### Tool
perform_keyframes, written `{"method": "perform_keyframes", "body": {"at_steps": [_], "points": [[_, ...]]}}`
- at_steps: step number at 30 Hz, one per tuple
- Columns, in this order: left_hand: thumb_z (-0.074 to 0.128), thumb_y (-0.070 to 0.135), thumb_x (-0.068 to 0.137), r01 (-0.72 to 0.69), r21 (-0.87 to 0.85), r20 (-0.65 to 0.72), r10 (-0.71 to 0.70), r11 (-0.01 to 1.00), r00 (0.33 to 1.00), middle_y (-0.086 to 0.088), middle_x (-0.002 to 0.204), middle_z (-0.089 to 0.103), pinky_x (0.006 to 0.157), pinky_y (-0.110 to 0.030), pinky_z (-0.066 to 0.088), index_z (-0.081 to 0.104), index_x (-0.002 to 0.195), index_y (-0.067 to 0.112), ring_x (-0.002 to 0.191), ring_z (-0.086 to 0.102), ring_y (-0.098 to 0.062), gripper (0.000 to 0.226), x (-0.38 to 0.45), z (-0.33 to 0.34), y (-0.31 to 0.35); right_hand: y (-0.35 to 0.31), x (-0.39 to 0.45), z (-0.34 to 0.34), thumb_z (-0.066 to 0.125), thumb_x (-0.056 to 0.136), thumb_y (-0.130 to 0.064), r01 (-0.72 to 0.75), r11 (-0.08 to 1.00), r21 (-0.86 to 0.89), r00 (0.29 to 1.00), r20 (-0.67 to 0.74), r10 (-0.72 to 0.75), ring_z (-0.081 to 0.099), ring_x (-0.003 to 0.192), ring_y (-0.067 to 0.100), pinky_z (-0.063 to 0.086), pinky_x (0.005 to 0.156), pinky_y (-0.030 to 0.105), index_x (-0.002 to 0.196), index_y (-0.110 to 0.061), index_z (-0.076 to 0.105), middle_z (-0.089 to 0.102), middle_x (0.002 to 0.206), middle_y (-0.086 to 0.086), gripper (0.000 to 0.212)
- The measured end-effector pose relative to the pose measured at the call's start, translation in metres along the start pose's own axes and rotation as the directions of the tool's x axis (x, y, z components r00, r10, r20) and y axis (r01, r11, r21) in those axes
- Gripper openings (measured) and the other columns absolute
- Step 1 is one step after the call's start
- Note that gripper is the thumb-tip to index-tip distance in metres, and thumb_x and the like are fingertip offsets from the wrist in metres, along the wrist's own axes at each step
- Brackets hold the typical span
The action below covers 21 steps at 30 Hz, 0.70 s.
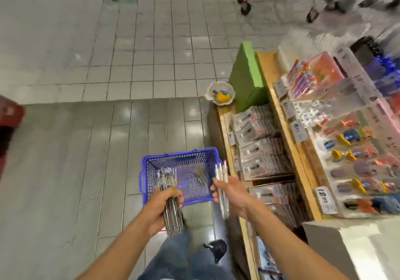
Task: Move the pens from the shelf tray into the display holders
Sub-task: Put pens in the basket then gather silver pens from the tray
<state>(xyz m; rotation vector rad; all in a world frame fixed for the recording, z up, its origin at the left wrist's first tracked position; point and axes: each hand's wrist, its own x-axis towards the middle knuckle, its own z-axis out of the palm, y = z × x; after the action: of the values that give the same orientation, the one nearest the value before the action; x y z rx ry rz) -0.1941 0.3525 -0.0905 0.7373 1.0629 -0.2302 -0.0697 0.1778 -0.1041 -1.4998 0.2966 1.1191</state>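
Observation:
A blue perforated plastic basket [149, 167] stands on the tiled floor in front of me, with a few loose pens [200, 176] lying in it. My left hand [159, 206] grips a thick bundle of dark pens [172, 214] over the basket's near left corner. A smaller bundle of pale, silvery pens [223, 184] is held in my right hand [232, 193] at the basket's right edge. The view is blurred, and I see no display holders that I can tell apart.
A wooden display shelf [300, 162] runs along the right, with packaged goods [259, 145] in its lower tier and colourful hair clips [355, 149] above. A green block [246, 76] and a small bowl [220, 93] sit at its far end. Trolley wheels [244, 0] show at the top.

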Motion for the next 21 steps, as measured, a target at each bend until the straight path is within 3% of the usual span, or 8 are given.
{"method": "perform_keyframes", "body": {"at_steps": [7,12,18,21], "points": [[0.067,-0.004,0.084,0.001,-0.020,-0.118,-0.003,1.000,0.993,-0.011,0.062,0.066,0.049,-0.023,0.054,0.068,0.082,-0.001,0.050,0.065,-0.015,0.004,0.081,-0.080,0.010,0.040,0.106,0.061,0.050,0.094,0.004,-0.046,0.972,-0.232,0.993,-0.117,0.019,0.050,0.056,0.021,0.044,0.059,0.036,0.097,-0.004,0.053,0.056,0.067,0.011,0.009],[0.070,-0.005,0.081,0.006,-0.031,-0.173,-0.011,1.000,0.985,-0.014,0.069,0.065,0.055,-0.026,0.056,0.069,0.090,-0.003,0.056,0.064,-0.018,0.009,0.175,-0.123,-0.002,0.095,0.224,0.079,0.052,0.092,0.005,-0.115,0.934,-0.338,0.986,-0.152,0.067,0.052,0.055,0.016,0.047,0.054,0.029,0.109,0.001,0.055,0.058,0.076,0.012,0.018],[0.068,-0.005,0.083,-0.014,-0.062,-0.251,-0.002,0.998,0.968,-0.012,0.067,0.065,0.057,-0.025,0.057,0.067,0.091,-0.001,0.056,0.064,-0.018,0.009,0.322,-0.172,-0.054,0.206,0.419,0.079,0.058,0.093,-0.004,-0.233,0.856,-0.462,0.964,-0.224,0.142,0.062,0.077,0.030,0.054,0.075,0.051,0.102,-0.001,0.060,0.065,0.091,0.022,0.009],[0.068,-0.004,0.084,0.006,-0.095,-0.253,-0.030,0.995,0.967,-0.011,0.064,0.064,0.054,-0.024,0.055,0.067,0.087,0.000,0.054,0.063,-0.016,0.005,0.387,-0.196,-0.085,0.264,0.514,0.082,0.064,0.090,-0.010,-0.240,0.771,-0.590,0.965,-0.233,0.122,0.059,0.080,0.024,0.050,0.067,0.038,0.106,0.001,0.061,0.065,0.095,0.018,0.020]]}}
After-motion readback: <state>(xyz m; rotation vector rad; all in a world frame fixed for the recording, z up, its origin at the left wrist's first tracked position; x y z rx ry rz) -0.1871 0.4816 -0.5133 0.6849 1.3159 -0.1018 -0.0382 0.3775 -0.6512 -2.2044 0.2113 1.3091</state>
